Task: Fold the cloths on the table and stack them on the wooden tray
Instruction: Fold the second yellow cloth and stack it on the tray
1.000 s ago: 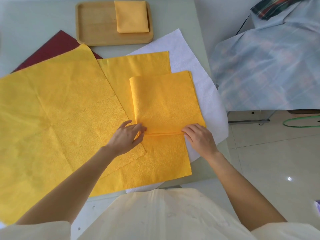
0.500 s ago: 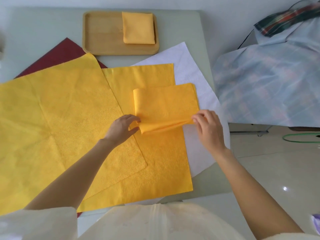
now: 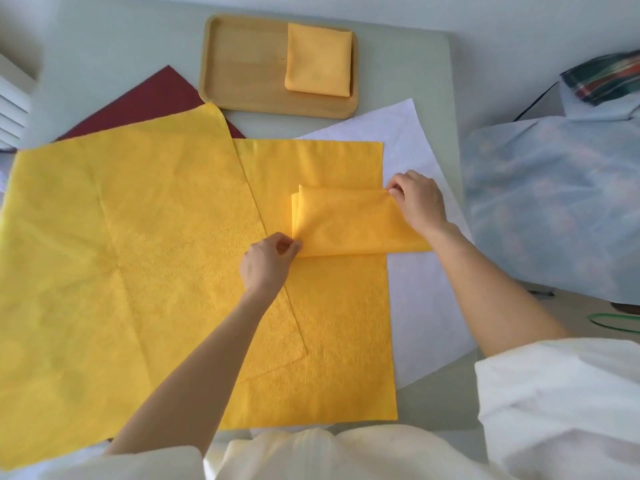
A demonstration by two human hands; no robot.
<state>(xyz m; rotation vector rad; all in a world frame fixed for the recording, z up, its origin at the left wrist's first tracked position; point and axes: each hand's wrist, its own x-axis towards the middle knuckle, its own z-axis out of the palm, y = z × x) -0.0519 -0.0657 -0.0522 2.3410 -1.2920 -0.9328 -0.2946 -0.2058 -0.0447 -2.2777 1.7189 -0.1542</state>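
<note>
Pinching a half-folded yellow cloth (image 3: pixel 349 225) at two corners: left hand (image 3: pixel 266 263) on the near-left corner, right hand (image 3: pixel 417 199) on the far-right corner. Resting over a flat yellow cloth (image 3: pixel 329 341) on the tabletop (image 3: pixel 104 46), between both hands. Folded yellow cloth (image 3: pixel 318 60) lying on the wooden tray (image 3: pixel 242 64) beyond.

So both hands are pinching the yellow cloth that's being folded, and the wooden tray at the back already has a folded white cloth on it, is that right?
Not quite. The folded cloth on the wooden tray is yellow, not white, as the head view shows. The rest holds: the left hand and the right hand each pinch the half-folded yellow cloth, and the tray sits at the back of the table.
</note>
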